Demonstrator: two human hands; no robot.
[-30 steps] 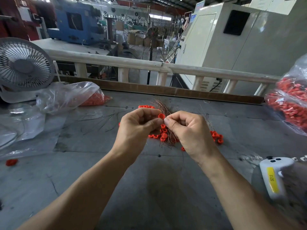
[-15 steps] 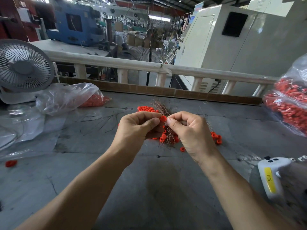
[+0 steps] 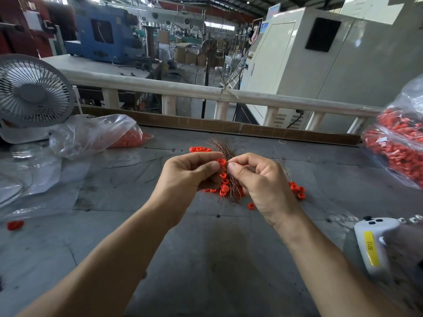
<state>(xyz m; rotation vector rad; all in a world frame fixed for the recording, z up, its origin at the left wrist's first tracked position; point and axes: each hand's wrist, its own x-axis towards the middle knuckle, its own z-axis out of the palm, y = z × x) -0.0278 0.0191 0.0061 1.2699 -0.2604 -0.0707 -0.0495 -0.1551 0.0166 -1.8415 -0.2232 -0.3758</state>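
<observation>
Over the middle of the grey table (image 3: 206, 259), my left hand (image 3: 190, 175) pinches a small red plastic cap (image 3: 221, 162) between thumb and forefinger. Facing it, my right hand (image 3: 261, 181) has thumb and forefinger pinched on a thin copper wire whose tip meets the cap; the wire itself is too fine to see clearly. A bundle of copper wires (image 3: 220, 146) fans up behind my hands, its lower end (image 3: 231, 191) among loose red caps (image 3: 224, 188) on the table. More red caps (image 3: 297, 191) lie right of my right hand.
A grey desk fan (image 3: 32, 92) stands at the far left beside a clear bag of red caps (image 3: 128, 139). A fuller bag of red parts (image 3: 398, 145) sits at the right edge. A white controller (image 3: 373, 245) lies front right. One stray cap (image 3: 15, 224) lies left.
Both hands stay together at the same spot, with the cap and the right fingertips pressed a little closer. The view has shifted slightly.
</observation>
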